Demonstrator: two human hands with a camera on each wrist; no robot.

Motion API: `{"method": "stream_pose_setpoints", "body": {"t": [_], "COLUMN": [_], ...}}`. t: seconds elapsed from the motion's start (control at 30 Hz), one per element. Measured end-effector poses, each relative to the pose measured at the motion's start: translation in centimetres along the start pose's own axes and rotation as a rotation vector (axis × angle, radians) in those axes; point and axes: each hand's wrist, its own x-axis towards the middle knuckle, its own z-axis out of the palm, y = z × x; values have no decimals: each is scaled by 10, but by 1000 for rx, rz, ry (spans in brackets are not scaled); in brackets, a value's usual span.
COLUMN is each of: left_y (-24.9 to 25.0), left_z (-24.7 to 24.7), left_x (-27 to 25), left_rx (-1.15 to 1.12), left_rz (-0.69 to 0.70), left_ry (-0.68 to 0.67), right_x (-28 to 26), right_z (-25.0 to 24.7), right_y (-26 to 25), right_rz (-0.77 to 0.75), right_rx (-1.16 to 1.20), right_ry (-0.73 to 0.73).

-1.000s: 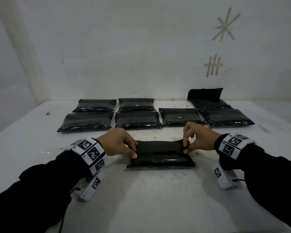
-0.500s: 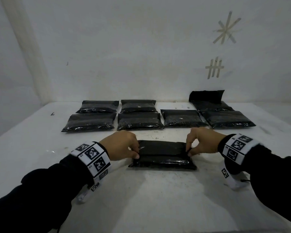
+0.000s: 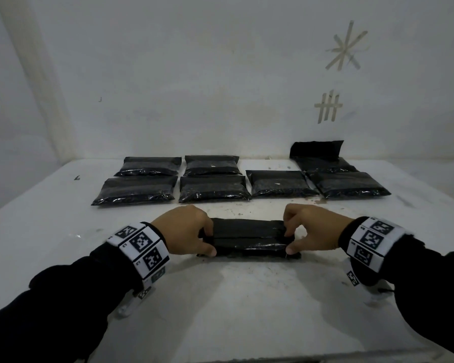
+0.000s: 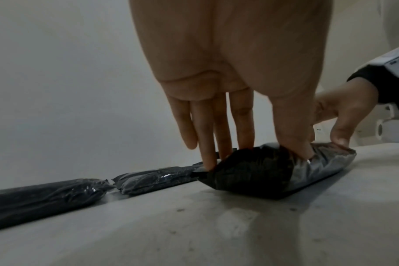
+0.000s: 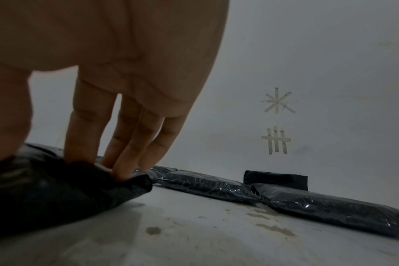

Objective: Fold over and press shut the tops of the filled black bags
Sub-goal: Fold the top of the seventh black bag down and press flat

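Left hand and right hand each pinch an end of the black bag on the desk; both grips hide its corners.

Near black bag: thin plastic film, showing matt on the folded-over top, glossy and crinkled along the front edge. Rows of bags behind: same black film, glinting with small highlights over a grainy filling. Table: white, matt, looking scuffed and stained. Wall: white, matt, showing faint marks, bearing strips of pale tape. Sleeves: black matt cloth. Wrist bands: white with black printed squares.
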Motion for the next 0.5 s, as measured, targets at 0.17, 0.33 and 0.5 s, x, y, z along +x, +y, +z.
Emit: {"method": "stream_pose_setpoints", "body": {"t": [0.17, 0.33, 0.5], "left_y": [-5, -12, -9], "left_z": [0, -1, 0], "left_x": [2, 8, 8], "left_rx": [-141, -186, -145], "left_rz": [-53, -115, -96], "left_ry": [-51, -41, -117], "right_x": [9, 22, 27], "right_z": [-2, -2, 0], "right_y": [2, -5, -8], "right_rz": [39, 56, 26], "right_rx": [82, 129, 113], "right_ry": [-7, 19, -10]}}
